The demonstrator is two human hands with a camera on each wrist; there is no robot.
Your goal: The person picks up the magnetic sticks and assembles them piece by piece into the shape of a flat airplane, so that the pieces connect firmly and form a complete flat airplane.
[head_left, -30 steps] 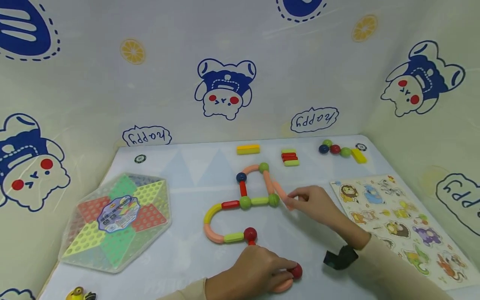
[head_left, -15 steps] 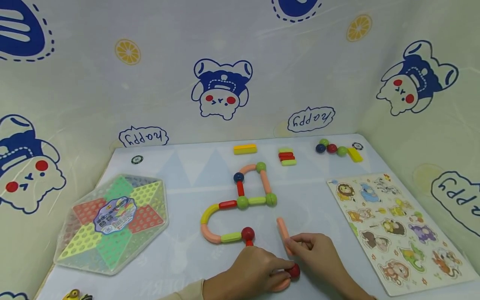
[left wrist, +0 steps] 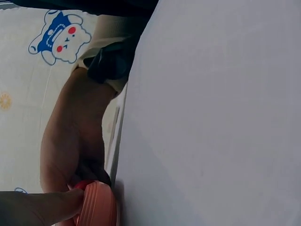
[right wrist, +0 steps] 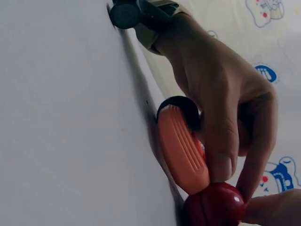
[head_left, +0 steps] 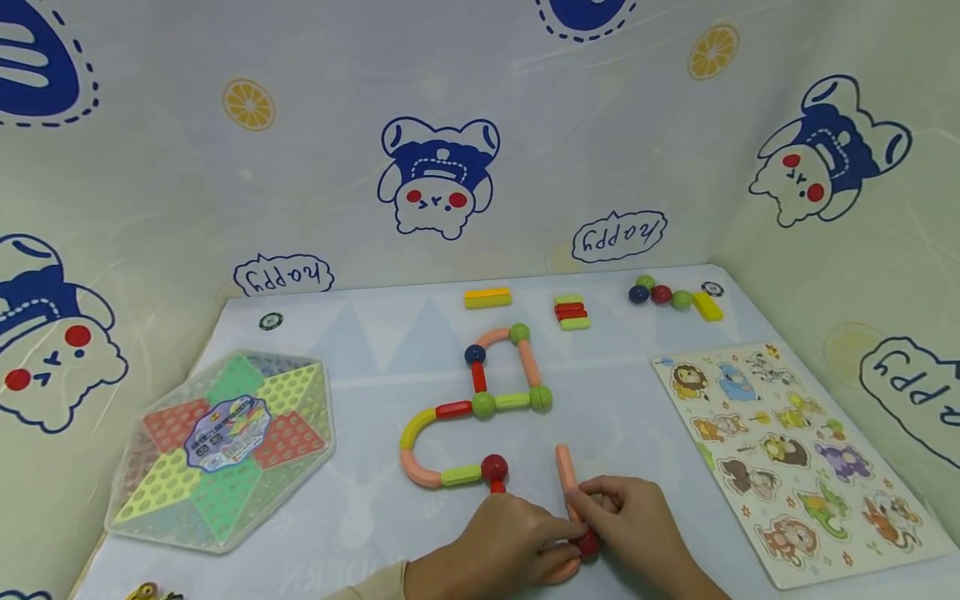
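Note:
My left hand (head_left: 506,542) grips a red ball (head_left: 587,544) at the table's near side. A short curved salmon piece (right wrist: 181,146) adjoins that ball, beneath my left fingers. My right hand (head_left: 633,529) pinches the lower part of a straight salmon stick (head_left: 566,468), whose near end is at the ball; whether they join is hidden by the fingers. Left of this, a chain of coloured sticks and balls bends across the table: a red ball (head_left: 494,467), a yellow curve (head_left: 417,427), a green ball (head_left: 483,405) and a blue ball (head_left: 475,355). A red stick runs under my left hand.
A hexagonal plastic box (head_left: 225,450) lies at left, an animal picture board (head_left: 795,467) at right. Along the back are yellow sticks (head_left: 487,298), red and green sticks (head_left: 572,312), and loose balls (head_left: 661,294) beside a yellow piece (head_left: 707,307).
My right hand has brought the straight salmon stick from beside the upper loop down to the red ball. My left hand has stayed at that ball.

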